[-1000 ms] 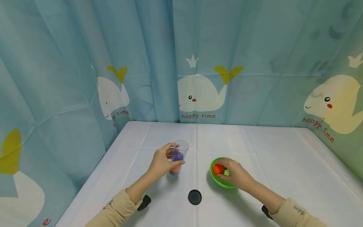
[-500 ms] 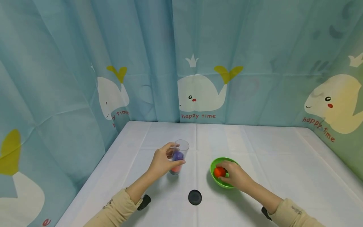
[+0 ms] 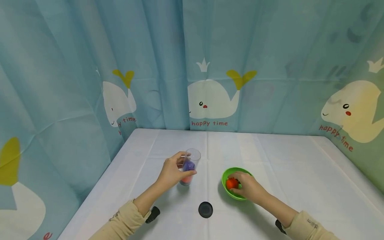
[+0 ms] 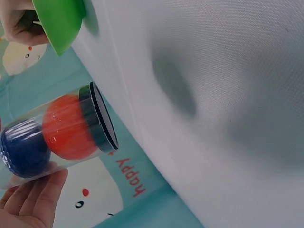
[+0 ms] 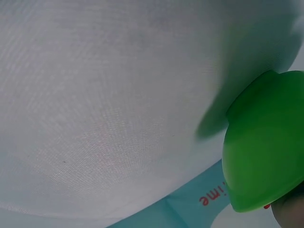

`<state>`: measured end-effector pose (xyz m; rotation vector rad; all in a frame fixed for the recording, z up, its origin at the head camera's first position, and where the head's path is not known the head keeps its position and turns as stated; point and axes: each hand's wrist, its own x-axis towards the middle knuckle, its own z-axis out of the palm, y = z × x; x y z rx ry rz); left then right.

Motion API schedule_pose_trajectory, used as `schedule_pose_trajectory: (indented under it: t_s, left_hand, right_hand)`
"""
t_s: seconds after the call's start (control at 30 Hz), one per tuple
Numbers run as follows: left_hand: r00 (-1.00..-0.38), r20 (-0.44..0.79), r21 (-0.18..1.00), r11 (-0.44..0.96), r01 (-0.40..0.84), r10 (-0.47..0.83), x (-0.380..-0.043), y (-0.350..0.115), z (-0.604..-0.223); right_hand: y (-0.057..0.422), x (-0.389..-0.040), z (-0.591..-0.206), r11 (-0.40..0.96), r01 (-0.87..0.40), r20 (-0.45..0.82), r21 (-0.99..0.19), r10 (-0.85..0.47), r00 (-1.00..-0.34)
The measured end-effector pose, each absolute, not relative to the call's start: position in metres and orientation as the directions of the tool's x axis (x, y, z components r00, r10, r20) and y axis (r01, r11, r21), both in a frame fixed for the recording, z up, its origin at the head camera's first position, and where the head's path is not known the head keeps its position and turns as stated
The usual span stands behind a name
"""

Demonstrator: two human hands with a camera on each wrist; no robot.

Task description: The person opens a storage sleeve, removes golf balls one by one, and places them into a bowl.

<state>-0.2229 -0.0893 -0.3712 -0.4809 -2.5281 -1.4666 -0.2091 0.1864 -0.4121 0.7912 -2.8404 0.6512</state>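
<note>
In the head view my left hand (image 3: 171, 171) grips a clear tube (image 3: 195, 157) with an open top. Inside it a blue ball (image 4: 24, 147) sits above an orange-red ball (image 4: 69, 127), over a black base cap (image 4: 105, 116). In the left wrist view, the tube's base stands apart from the shadow on the cloth. My right hand (image 3: 250, 187) reaches into a green bowl (image 3: 224, 176), and its fingers and thumb hold an orange ball (image 3: 231, 183). The right wrist view shows only the bowl's outer side (image 5: 266, 142), which hides most of that hand.
A round black lid (image 3: 205, 209) lies flat on the white tablecloth (image 3: 270, 160), nearer me and between the two hands. Behind the table hangs a blue curtain (image 3: 168, 66) with whale prints, and it runs along the left side too.
My right hand has dipped slightly lower into the bowl with the orange ball. The left hand and the tube have barely moved.
</note>
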Motion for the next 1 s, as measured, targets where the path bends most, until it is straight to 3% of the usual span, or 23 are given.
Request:
schedule_pose_trajectory:
  t_s: [1.0]
  left_hand:
    - [-0.931,0.309,0.808,0.463,0.364,0.192,-0.220,-0.089,-0.370]
  right_hand:
    - [0.189,-0.207,-0.397,0.666,-0.461,0.243,-0.586,-0.399,-0.884]
